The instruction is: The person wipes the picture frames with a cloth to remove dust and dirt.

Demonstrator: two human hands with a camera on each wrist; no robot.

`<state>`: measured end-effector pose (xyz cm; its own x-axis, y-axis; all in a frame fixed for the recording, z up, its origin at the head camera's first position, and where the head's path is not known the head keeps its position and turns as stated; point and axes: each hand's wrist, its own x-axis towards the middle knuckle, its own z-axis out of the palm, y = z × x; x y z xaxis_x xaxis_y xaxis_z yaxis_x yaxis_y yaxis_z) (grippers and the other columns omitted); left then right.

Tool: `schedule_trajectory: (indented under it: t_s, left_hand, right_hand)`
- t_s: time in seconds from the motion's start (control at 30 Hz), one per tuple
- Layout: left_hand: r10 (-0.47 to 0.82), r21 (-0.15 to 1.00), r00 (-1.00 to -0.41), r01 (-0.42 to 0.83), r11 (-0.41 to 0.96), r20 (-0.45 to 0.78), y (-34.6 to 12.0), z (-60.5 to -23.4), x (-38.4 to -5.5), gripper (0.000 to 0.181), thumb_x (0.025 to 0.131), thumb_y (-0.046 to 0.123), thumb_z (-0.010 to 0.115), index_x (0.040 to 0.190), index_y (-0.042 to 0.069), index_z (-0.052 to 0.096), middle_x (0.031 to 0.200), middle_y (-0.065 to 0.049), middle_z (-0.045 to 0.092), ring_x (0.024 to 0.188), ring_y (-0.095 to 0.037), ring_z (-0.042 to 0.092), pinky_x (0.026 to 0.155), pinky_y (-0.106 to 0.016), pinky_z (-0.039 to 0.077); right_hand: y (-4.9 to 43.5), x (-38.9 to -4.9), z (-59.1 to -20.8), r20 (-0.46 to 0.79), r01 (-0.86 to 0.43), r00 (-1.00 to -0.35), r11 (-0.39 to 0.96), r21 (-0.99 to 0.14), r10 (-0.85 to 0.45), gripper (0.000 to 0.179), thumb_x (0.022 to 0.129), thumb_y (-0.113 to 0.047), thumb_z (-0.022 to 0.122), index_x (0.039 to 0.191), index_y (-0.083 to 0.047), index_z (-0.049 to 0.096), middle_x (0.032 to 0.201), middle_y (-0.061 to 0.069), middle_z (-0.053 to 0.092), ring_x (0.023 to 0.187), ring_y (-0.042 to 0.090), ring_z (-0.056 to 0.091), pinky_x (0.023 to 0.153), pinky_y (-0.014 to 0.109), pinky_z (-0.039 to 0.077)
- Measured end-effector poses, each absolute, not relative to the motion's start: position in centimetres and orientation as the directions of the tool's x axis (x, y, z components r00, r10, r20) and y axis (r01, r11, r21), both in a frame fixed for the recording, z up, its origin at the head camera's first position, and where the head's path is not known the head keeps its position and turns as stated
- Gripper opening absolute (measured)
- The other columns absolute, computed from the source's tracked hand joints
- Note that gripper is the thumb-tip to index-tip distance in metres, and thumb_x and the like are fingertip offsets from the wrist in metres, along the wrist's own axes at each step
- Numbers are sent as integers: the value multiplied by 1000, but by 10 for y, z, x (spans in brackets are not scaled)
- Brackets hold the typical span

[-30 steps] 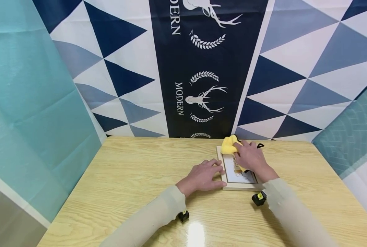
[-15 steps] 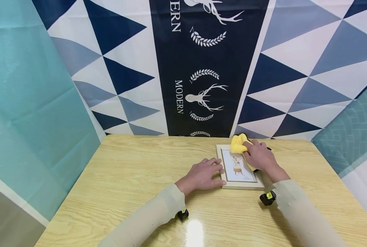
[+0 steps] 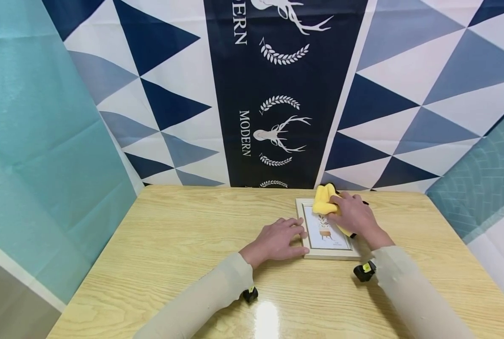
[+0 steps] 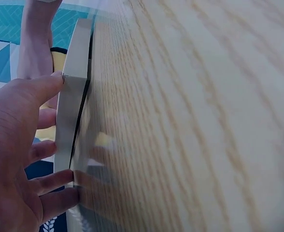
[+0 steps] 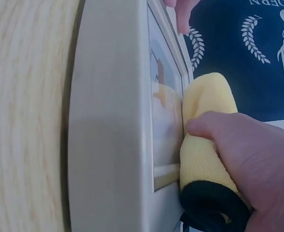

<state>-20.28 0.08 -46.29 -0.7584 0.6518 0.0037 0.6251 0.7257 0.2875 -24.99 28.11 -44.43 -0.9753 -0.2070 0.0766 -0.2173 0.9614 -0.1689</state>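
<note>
A picture frame (image 3: 332, 254) with a pale border lies flat on the table, its print of a plant in an orange pot partly covered. My right hand (image 3: 355, 214) grips a bunched yellow cloth (image 3: 323, 200) with black edging over the upper right of the picture. In the right wrist view, the thumb presses along the folded cloth (image 5: 207, 159) against the glass. My left hand (image 3: 277, 240) rests at the frame's left side with fingers spread. Seen from the left wrist, its thumb and fingertips touch the frame's side (image 4: 69, 106).
The wood-grain table (image 3: 192, 230) extends around the frame. Behind it hangs a patterned curtain (image 3: 273, 84) with deer and triangles. A teal sheet (image 3: 52, 141) closes off the left side, and another printed sheet (image 3: 485, 188) the right.
My right hand has slid the yellow cloth rightward over the picture, then slightly back left. More of the print shows than a second ago. The left hand stays at the frame's edge.
</note>
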Motion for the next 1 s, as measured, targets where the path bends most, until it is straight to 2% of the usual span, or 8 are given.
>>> schedule_trajectory:
  t_s: [0.13,0.37,0.47,0.77,1.0]
  left_hand:
    - [653,289,-758,626,724,5,0,-463,-203,45,107,64,65,138,32,74,178,8,51,147,-22,62,104,-45,62]
    - [660,298,-751,635,713,21,0,-467,-204,45,108,62,64,139,32,74,177,7,52,146,-22,63,103,-45,62]
    - [661,301,-750,636,710,28,0,-467,-204,44,108,61,64,138,31,74,176,6,53,145,-23,63,102,-47,63]
    - [647,297,-762,617,729,-4,2,-463,-202,46,107,62,66,141,33,74,179,9,49,148,-22,62,106,-46,62]
    - [645,287,-764,618,732,0,2,-462,-202,45,107,62,67,141,34,74,178,9,50,147,-22,62,105,-45,62]
  right_hand:
    - [274,-252,-446,105,-236,-970,958,-166,-220,48,101,-32,77,140,-5,71,143,32,67,114,55,62,80,67,58]
    - [253,-254,-445,106,-250,-966,957,-144,-236,50,103,-30,73,146,-4,70,151,32,66,127,60,60,101,79,53]
    - [246,-254,-444,106,-252,-965,957,-142,-238,50,104,-29,72,147,-4,69,153,32,65,131,62,59,106,82,50]
    - [232,-253,-446,95,-252,-965,963,-99,-243,48,107,-29,70,151,-10,69,153,34,63,136,63,57,107,83,50]
    - [226,-250,-450,91,-276,-960,954,-119,-267,44,112,-33,65,152,-16,69,157,35,57,143,64,51,104,84,49]
